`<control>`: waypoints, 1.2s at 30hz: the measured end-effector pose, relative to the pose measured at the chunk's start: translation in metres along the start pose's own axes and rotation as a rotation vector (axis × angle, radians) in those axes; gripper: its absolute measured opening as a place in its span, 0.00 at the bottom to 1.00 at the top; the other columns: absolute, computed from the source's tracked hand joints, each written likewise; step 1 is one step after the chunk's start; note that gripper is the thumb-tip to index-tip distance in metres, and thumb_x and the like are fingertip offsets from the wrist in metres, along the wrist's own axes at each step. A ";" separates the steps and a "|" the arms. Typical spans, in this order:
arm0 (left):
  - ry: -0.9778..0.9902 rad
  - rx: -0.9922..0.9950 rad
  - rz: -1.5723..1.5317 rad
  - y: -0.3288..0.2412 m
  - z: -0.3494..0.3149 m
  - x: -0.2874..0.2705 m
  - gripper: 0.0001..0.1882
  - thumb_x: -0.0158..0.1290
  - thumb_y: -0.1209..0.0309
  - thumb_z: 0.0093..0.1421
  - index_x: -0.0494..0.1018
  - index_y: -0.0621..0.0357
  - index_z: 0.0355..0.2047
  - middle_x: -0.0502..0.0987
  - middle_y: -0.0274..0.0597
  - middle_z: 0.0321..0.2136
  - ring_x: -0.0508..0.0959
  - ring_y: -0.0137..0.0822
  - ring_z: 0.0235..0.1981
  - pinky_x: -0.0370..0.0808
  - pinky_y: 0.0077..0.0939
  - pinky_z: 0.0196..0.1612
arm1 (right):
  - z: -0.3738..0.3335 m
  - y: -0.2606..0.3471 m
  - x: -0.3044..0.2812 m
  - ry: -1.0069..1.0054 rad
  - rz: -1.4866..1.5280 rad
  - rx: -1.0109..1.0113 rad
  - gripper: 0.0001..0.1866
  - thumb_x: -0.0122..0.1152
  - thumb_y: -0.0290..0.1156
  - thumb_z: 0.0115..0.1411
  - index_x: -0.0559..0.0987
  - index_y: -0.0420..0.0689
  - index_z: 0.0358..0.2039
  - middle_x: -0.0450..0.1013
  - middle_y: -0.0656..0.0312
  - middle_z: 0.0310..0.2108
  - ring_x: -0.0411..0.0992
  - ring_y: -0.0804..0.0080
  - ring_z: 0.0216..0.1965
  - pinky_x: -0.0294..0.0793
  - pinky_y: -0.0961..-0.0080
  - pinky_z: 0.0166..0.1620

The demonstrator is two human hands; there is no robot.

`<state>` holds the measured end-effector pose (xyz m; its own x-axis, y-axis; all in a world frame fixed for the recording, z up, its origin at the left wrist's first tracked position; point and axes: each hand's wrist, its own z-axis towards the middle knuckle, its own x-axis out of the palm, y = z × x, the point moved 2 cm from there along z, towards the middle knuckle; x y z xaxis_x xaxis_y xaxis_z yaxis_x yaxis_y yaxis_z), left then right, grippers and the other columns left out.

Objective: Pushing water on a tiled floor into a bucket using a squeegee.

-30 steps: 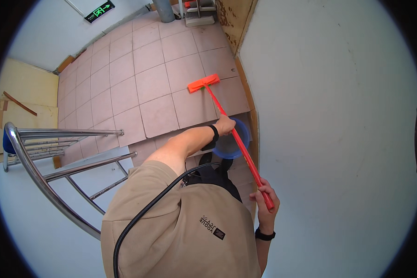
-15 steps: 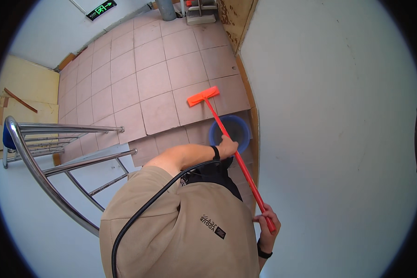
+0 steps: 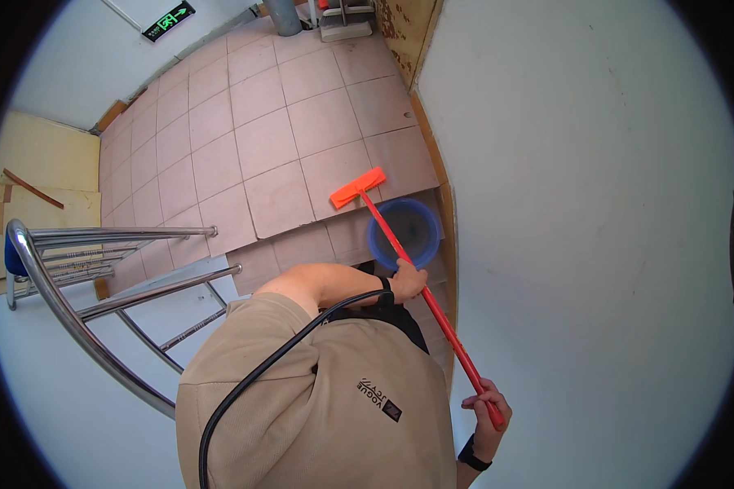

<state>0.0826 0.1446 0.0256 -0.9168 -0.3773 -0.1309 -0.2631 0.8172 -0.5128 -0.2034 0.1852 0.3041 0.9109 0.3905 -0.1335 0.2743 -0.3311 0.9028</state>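
A mop (image 3: 359,190) with a flat orange head and a long red pole slants from the step edge down to the right. My left hand (image 3: 408,281) is closed round the middle of the pole, just by the rim of a blue bucket (image 3: 372,244). Close to the pole's lower end, my right hand (image 3: 489,411) has its fingers wrapped round it. The mop head is over the pink tiles near the step edge; whether it touches them I cannot tell. Below the pole, the bucket seems to hold some murky liquid.
Steel stair railings (image 3: 69,306) stand at the left. A white wall (image 3: 595,244) runs along my right side, with brown skirting (image 3: 447,236) beside the bucket. The pink tiled floor (image 3: 277,130) drops a step near the bucket. A grey pipe (image 3: 282,16) stands at the far end.
Both hands have drawn the mop back toward me and slightly right. Its head has come nearer to the step edge, and my right hand is farther out from my body.
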 end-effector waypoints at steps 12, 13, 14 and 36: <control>-0.068 0.110 0.012 -0.026 0.081 -0.092 0.30 0.52 0.64 0.60 0.52 0.79 0.48 0.77 0.51 0.23 0.79 0.41 0.20 0.76 0.32 0.22 | 0.067 -0.001 0.079 0.185 0.069 -0.067 0.06 0.60 0.22 0.61 0.77 0.37 0.38 0.70 0.45 0.56 0.79 0.70 0.33 0.82 0.73 0.40; -0.066 0.109 0.015 -0.030 0.084 -0.097 0.30 0.52 0.64 0.60 0.52 0.79 0.48 0.77 0.51 0.23 0.79 0.41 0.20 0.76 0.32 0.22 | 0.070 -0.001 0.083 0.199 0.061 -0.095 0.06 0.60 0.23 0.62 0.77 0.37 0.39 0.71 0.47 0.56 0.78 0.71 0.33 0.82 0.72 0.39; -0.071 0.114 0.017 -0.033 0.085 -0.101 0.30 0.52 0.65 0.60 0.52 0.79 0.48 0.77 0.51 0.23 0.79 0.40 0.19 0.76 0.32 0.21 | 0.073 -0.002 0.087 0.195 0.061 -0.094 0.06 0.60 0.23 0.62 0.77 0.37 0.39 0.71 0.47 0.56 0.78 0.71 0.33 0.82 0.72 0.39; 0.036 0.021 -0.057 0.030 0.022 -0.020 0.32 0.51 0.63 0.61 0.47 0.74 0.50 0.75 0.51 0.26 0.78 0.39 0.19 0.76 0.32 0.20 | 0.010 -0.012 0.010 0.059 0.032 0.030 0.05 0.58 0.17 0.56 0.77 0.37 0.34 0.72 0.45 0.51 0.78 0.67 0.31 0.82 0.71 0.38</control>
<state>0.1001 0.1668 -0.0059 -0.9108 -0.4068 -0.0702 -0.3093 0.7851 -0.5366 -0.1942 0.1851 0.2880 0.8997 0.4290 -0.0802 0.2556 -0.3691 0.8936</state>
